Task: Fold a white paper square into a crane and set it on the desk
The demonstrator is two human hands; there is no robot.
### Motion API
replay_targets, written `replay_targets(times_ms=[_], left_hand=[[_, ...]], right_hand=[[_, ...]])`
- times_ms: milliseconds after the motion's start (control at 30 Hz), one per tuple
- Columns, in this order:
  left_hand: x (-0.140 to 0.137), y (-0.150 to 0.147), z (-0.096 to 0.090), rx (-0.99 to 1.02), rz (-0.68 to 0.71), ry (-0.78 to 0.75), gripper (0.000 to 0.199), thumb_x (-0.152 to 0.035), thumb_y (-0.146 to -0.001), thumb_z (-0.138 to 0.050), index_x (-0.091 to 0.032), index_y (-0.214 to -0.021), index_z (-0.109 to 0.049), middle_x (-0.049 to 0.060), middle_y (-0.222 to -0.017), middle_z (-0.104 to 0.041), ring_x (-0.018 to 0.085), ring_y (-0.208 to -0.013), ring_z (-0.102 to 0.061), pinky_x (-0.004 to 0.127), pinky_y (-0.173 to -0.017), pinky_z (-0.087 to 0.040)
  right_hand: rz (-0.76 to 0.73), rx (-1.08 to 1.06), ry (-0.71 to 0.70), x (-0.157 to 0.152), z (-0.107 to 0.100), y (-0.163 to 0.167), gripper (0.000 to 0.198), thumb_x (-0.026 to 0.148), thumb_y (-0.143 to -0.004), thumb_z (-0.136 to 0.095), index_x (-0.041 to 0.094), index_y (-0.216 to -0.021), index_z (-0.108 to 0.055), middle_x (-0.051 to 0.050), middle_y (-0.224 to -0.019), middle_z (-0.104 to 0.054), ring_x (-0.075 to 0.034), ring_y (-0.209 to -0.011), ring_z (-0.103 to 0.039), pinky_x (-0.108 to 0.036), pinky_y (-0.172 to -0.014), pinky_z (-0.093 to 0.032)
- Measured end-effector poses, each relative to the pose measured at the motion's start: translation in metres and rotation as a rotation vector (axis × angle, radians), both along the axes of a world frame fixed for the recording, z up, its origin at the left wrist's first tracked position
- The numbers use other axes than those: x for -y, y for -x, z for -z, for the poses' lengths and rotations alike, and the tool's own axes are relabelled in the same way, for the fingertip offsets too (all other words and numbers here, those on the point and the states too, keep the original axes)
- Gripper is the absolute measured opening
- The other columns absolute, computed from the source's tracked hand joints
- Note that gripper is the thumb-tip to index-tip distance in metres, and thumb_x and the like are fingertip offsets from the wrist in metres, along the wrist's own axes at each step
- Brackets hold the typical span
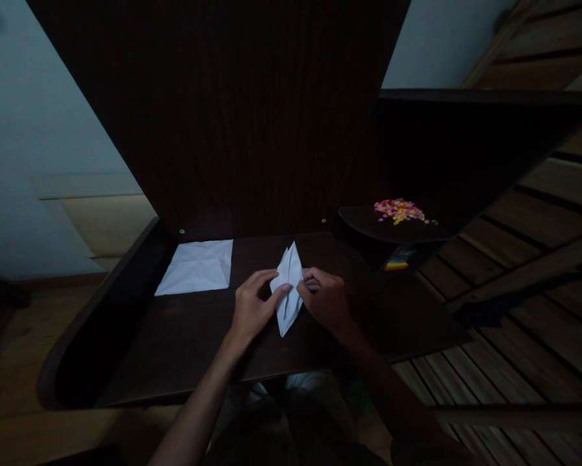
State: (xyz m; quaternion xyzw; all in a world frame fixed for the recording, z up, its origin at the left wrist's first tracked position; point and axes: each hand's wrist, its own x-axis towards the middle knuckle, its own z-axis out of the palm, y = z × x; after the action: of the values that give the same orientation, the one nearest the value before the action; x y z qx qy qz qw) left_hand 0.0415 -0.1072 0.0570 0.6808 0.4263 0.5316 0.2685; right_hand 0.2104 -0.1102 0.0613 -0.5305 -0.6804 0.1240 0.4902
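Note:
A folded white paper (291,265), diamond-shaped with pointed ends and a split down its middle, is between my two hands above the dark desk (188,343). My left hand (256,301) grips its left edge, thumb on the front face and fingers behind or along the side. On the opposite edge, my right hand (327,294) pinches the paper with thumb and curled fingers; some of those fingertips are hidden. To the left lies a creased, flat white sheet (196,266).
A small corner shelf (358,223) on the right bears a pile of colourful small pieces (400,211). Beneath it is a yellow-striped item (396,265). The desk has a raised left side panel (101,310) and a tall back panel (242,116). Wooden slats (538,259) stand at right.

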Motion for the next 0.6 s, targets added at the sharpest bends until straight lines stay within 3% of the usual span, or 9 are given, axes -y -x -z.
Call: replay_targets(times_ms=[100,367,600], left_hand=[[0.001,-0.003,0.003,-0.096,-0.039,-0.046,0.037,-0.031,-0.069,-0.078,-0.021,-0.103,-0.068,0.009,-0.104,-0.068,0.027,-0.099,-0.061,0.041,-0.092,-0.046],[-0.001,-0.011,0.016,-0.417,-0.244,-0.291,0.031,-0.015,-0.079,-0.058,-0.016,-0.109,-0.061,0.011,-0.107,-0.068,0.024,-0.102,-0.061,0.038,-0.091,-0.05],[-0.003,-0.012,0.02,-0.455,-0.284,-0.235,0.011,-0.023,-0.085,-0.056,-0.017,-0.091,-0.062,0.009,-0.091,-0.071,0.021,-0.081,-0.067,0.032,-0.075,-0.052]], right_hand=[[-0.011,0.005,0.001,0.002,-0.002,0.002,0.009,0.014,-0.072,-0.057,0.022,-0.069,-0.056,-0.005,-0.076,-0.069,-0.02,-0.065,-0.065,-0.03,-0.063,-0.052],[0.01,0.068,-0.021,0.006,-0.004,0.006,0.008,0.015,-0.074,-0.054,0.02,-0.07,-0.058,-0.005,-0.078,-0.07,-0.018,-0.07,-0.066,-0.027,-0.067,-0.052],[-0.025,0.066,-0.087,0.005,-0.003,0.009,0.008,0.014,-0.077,-0.054,0.02,-0.073,-0.058,-0.009,-0.098,-0.072,-0.022,-0.088,-0.068,-0.031,-0.075,-0.054]])
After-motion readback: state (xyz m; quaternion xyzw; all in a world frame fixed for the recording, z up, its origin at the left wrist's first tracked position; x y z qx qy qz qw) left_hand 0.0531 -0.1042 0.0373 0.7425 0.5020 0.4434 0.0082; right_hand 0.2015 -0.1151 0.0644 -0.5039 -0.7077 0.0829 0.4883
